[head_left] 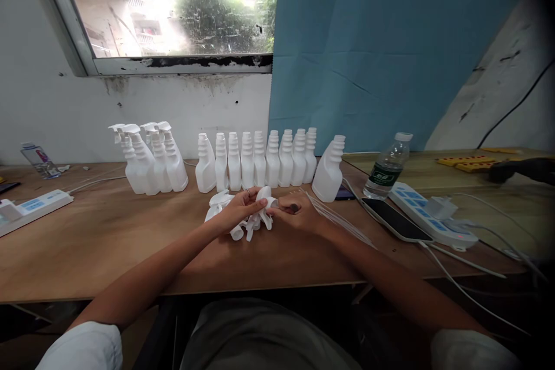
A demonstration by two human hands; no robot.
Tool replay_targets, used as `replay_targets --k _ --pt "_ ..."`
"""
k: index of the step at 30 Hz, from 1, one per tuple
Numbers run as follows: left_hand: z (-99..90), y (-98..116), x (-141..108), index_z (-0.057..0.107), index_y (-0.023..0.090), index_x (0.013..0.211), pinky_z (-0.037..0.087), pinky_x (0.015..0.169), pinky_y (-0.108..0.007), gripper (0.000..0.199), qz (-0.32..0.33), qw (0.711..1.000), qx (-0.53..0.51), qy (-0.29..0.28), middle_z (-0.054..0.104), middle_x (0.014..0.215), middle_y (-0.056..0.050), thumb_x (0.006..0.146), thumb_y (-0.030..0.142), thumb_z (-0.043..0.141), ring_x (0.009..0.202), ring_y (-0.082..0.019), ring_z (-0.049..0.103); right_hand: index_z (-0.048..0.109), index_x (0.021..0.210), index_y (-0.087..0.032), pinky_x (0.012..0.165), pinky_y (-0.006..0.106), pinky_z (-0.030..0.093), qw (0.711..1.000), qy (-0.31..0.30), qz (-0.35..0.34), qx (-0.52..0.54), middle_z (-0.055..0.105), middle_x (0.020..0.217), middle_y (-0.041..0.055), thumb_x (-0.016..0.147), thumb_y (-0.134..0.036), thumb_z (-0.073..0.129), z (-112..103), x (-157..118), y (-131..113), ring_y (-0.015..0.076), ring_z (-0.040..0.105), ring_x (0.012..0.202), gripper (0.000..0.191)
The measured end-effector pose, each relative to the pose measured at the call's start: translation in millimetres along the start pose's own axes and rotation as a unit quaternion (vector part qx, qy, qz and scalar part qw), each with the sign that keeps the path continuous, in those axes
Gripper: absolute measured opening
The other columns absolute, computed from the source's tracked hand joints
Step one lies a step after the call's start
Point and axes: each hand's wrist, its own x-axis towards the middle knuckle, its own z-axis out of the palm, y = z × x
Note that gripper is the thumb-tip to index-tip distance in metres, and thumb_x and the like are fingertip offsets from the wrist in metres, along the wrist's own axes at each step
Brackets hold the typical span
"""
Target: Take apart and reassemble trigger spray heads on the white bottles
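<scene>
Near the table's middle, my left hand is closed on a white spray head. My right hand is closed beside it, touching the head's collar side and gripping a small dark-ended tool, partly hidden by the fingers. More white spray heads lie in a pile below and left of my hands. Behind them stands a row of open white bottles, with a separate open bottle at its right. Thin clear tubes lie beside my right hand.
Several bottles with spray heads stand at the left. To the right are a water bottle, a phone and a power strip with cables. Another power strip lies far left on the brown table.
</scene>
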Motion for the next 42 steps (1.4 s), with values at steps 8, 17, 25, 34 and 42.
replay_targets --k 8,17,25,34,42 --pt "-24.8 11 2 0.052 0.016 0.093 0.052 0.057 -0.023 0.041 0.067 0.982 -0.060 0.165 0.064 0.079 0.000 0.071 0.038 0.079 0.065 -0.012 0.064 0.022 0.051 -0.020 0.050 0.027 0.023 0.991 0.107 0.077 -0.019 0.023 0.049 -0.0046 0.085 -0.054 0.055 -10 1 13 0.0087 0.024 0.048 0.058" --pt "-51.5 15 0 0.051 0.017 0.084 0.055 0.070 -0.034 0.026 0.040 0.972 -0.141 0.184 0.064 0.076 -0.003 0.077 0.035 0.069 0.077 -0.021 0.068 0.053 0.061 -0.019 0.056 0.027 0.036 0.975 0.114 0.169 -0.087 0.055 0.056 0.0017 0.089 -0.060 0.044 -32 15 52 0.0161 0.051 0.056 0.050" --pt "-59.0 11 -1 0.053 0.017 0.083 0.051 0.062 -0.030 0.022 0.022 0.963 -0.184 0.197 0.062 0.074 -0.001 0.076 0.031 0.068 0.071 -0.019 0.066 0.060 0.068 -0.017 0.035 0.024 0.034 0.926 0.290 0.187 0.152 0.051 0.056 0.0013 0.081 -0.066 0.056 -57 24 20 0.0103 0.045 0.042 0.051" --pt "-62.6 7 -1 0.053 0.016 0.083 0.048 0.056 -0.026 0.022 0.016 0.961 -0.196 0.194 0.061 0.072 -0.001 0.076 0.031 0.068 0.060 -0.014 0.060 0.063 0.083 -0.014 0.029 0.022 0.027 0.893 0.044 0.410 0.182 0.057 0.051 0.0052 0.084 -0.061 0.056 -111 41 36 0.0123 0.048 0.035 0.048" --pt "-61.7 3 -2 0.053 0.015 0.081 0.049 0.059 -0.026 0.020 0.012 0.960 -0.197 0.198 0.060 0.071 -0.001 0.076 0.029 0.068 0.058 -0.013 0.059 0.055 0.064 -0.018 0.056 0.032 0.044 0.908 0.182 0.295 -0.235 0.061 0.057 0.0124 0.089 -0.058 0.046 -86 21 62 0.0281 0.065 0.067 0.048"
